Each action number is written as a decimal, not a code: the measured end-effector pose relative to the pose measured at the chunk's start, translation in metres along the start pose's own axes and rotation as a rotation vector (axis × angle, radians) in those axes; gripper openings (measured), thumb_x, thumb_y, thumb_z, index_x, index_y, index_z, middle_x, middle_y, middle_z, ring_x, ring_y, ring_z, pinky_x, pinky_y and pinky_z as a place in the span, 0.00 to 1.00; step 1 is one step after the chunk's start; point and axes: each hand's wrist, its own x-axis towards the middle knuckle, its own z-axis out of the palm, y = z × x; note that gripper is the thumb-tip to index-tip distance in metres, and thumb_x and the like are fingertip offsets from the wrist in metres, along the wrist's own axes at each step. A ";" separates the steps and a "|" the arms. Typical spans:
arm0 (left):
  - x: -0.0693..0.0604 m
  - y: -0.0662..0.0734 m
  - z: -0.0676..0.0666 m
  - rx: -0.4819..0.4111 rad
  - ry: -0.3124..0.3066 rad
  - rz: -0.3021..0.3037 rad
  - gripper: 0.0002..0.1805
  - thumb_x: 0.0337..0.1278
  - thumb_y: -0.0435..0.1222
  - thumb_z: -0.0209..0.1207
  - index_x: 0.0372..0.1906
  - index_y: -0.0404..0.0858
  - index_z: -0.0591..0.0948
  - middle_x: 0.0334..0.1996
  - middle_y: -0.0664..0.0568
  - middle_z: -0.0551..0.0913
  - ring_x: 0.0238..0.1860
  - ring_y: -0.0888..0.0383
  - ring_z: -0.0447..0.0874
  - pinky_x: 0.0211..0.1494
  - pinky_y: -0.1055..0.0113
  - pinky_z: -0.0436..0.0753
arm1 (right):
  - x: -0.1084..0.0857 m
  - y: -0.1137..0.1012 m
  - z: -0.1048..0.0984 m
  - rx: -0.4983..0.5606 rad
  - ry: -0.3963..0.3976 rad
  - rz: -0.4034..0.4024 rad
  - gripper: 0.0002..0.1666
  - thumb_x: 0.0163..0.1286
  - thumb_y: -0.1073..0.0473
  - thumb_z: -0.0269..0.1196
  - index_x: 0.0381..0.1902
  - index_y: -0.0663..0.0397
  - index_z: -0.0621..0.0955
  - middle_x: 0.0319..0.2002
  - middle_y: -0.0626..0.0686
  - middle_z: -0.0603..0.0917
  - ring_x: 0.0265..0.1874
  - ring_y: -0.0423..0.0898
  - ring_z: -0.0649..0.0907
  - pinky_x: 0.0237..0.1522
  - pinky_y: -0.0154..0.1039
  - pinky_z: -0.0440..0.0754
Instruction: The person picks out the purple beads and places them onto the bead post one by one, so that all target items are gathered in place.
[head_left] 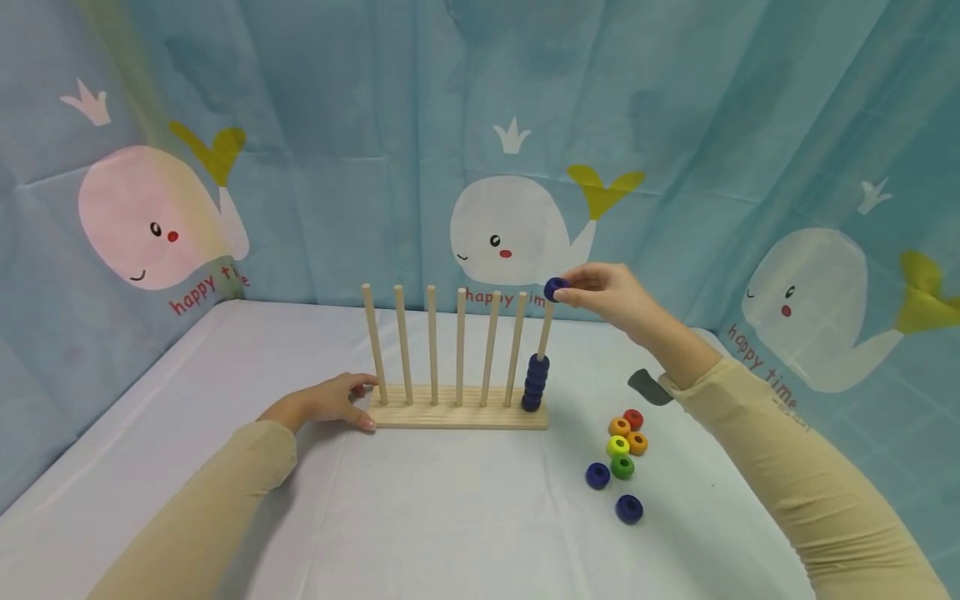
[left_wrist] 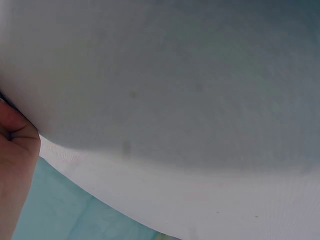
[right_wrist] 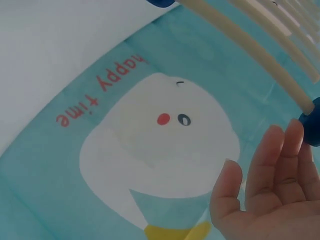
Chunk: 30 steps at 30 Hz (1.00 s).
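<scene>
Round blue bead (head_left: 630, 509) nearest; my right hand (head_left: 603, 292) pinches its twin (head_left: 553, 289), seemingly threading, needing lowering; left hand (head_left: 330, 401) grips wooden peg-rack's (head_left: 459, 417) edge.

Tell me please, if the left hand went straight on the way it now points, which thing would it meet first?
The left hand would first meet the near end of the wooden base; it seems to touch there, though exact contact is hard to judge.
</scene>
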 end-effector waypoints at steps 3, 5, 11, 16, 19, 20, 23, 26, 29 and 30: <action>0.000 0.000 0.000 -0.001 0.001 0.000 0.46 0.46 0.40 0.74 0.67 0.27 0.64 0.56 0.29 0.68 0.61 0.32 0.63 0.64 0.38 0.61 | 0.001 0.000 0.001 -0.005 -0.002 -0.001 0.21 0.70 0.55 0.63 0.53 0.66 0.77 0.46 0.59 0.82 0.48 0.53 0.78 0.60 0.54 0.70; 0.000 0.001 0.000 -0.002 0.000 0.000 0.46 0.46 0.40 0.74 0.67 0.27 0.64 0.56 0.29 0.68 0.61 0.32 0.63 0.64 0.38 0.61 | 0.001 -0.001 0.001 -0.008 -0.004 0.000 0.21 0.69 0.55 0.63 0.53 0.66 0.77 0.46 0.59 0.82 0.48 0.53 0.78 0.60 0.54 0.70; -0.002 0.002 0.000 -0.005 -0.001 -0.008 0.47 0.46 0.41 0.74 0.68 0.27 0.63 0.57 0.28 0.68 0.62 0.31 0.62 0.64 0.37 0.60 | 0.000 -0.003 0.001 -0.025 -0.011 0.007 0.23 0.70 0.55 0.63 0.56 0.64 0.76 0.48 0.59 0.80 0.50 0.54 0.76 0.60 0.53 0.70; -0.002 0.003 0.000 -0.015 -0.002 -0.007 0.47 0.46 0.40 0.74 0.68 0.27 0.63 0.57 0.28 0.67 0.62 0.31 0.62 0.64 0.38 0.61 | 0.000 0.001 0.000 -0.043 -0.001 0.010 0.26 0.70 0.54 0.63 0.60 0.63 0.75 0.44 0.57 0.77 0.46 0.52 0.74 0.52 0.46 0.72; -0.001 0.003 0.000 -0.015 -0.003 -0.003 0.47 0.45 0.40 0.74 0.68 0.27 0.63 0.57 0.28 0.68 0.61 0.31 0.63 0.64 0.38 0.61 | -0.002 0.005 -0.001 -0.040 -0.001 0.012 0.25 0.70 0.54 0.62 0.59 0.64 0.75 0.44 0.57 0.76 0.46 0.53 0.73 0.51 0.44 0.72; -0.001 0.002 0.000 -0.014 -0.003 -0.001 0.47 0.45 0.40 0.74 0.68 0.26 0.63 0.57 0.28 0.68 0.61 0.31 0.63 0.64 0.38 0.61 | -0.003 0.006 -0.001 -0.041 -0.003 0.012 0.25 0.70 0.54 0.62 0.59 0.64 0.75 0.44 0.57 0.77 0.46 0.53 0.73 0.51 0.45 0.72; 0.000 0.002 0.000 -0.008 -0.002 0.001 0.47 0.45 0.41 0.74 0.67 0.27 0.63 0.56 0.28 0.68 0.61 0.31 0.62 0.64 0.37 0.60 | -0.006 0.009 -0.003 -0.035 -0.010 0.019 0.24 0.70 0.55 0.62 0.58 0.64 0.76 0.47 0.58 0.78 0.47 0.53 0.74 0.53 0.47 0.72; 0.000 0.001 0.000 -0.005 -0.003 0.004 0.47 0.46 0.41 0.74 0.67 0.26 0.63 0.56 0.28 0.68 0.61 0.31 0.62 0.64 0.37 0.60 | -0.010 0.011 -0.004 -0.028 -0.015 0.027 0.24 0.70 0.55 0.62 0.58 0.65 0.76 0.50 0.60 0.79 0.50 0.53 0.76 0.57 0.50 0.72; 0.000 0.001 0.000 -0.007 -0.002 0.002 0.47 0.46 0.41 0.74 0.68 0.26 0.63 0.56 0.29 0.68 0.61 0.31 0.62 0.64 0.37 0.60 | -0.014 0.015 -0.005 -0.021 -0.021 0.035 0.23 0.71 0.56 0.61 0.58 0.66 0.76 0.54 0.62 0.79 0.54 0.55 0.77 0.61 0.53 0.70; 0.000 0.001 0.000 -0.009 -0.001 0.002 0.47 0.46 0.41 0.74 0.68 0.26 0.63 0.56 0.29 0.68 0.61 0.31 0.62 0.64 0.37 0.60 | -0.015 0.016 -0.006 -0.023 -0.023 0.033 0.23 0.71 0.56 0.61 0.58 0.66 0.75 0.54 0.62 0.79 0.54 0.56 0.77 0.61 0.54 0.70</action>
